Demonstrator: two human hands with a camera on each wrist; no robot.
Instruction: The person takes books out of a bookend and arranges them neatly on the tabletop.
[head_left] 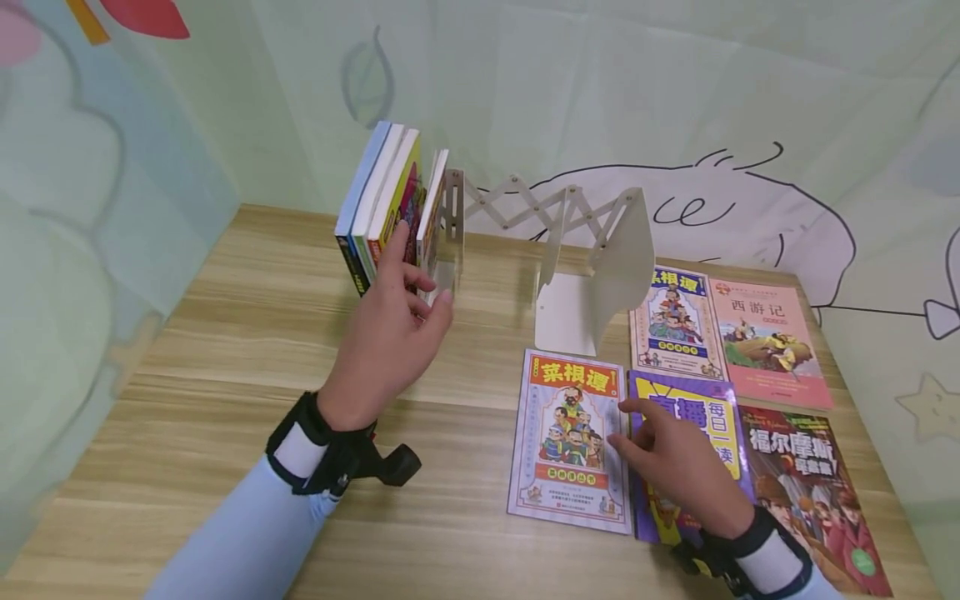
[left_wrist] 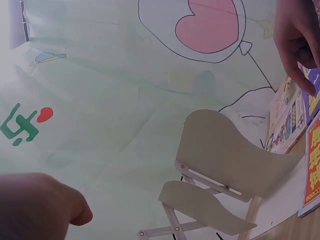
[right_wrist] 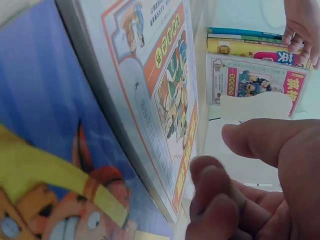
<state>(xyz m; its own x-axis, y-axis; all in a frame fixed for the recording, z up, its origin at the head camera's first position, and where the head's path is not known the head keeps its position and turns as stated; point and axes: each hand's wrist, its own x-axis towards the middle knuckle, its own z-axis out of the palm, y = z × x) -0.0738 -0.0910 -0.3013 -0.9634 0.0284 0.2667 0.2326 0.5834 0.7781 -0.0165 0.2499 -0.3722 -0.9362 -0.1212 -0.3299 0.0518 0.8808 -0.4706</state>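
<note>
My left hand is raised with its fingers loosely spread and holding nothing, the fingertips touching the front edges of the upright books that stand just beyond it against the left plate of the white expanding bookend. My right hand rests low on the wooden table, fingers relaxed and gripping nothing, index finger and thumb touching the right edge of the flat book with the orange title band, which lies just to the left of that hand. Under my right palm is the purple and yellow book, touching the orange-banded one. Beyond my right hand lie a second orange-banded book and a pink book; to its right is a dark red book.
</note>
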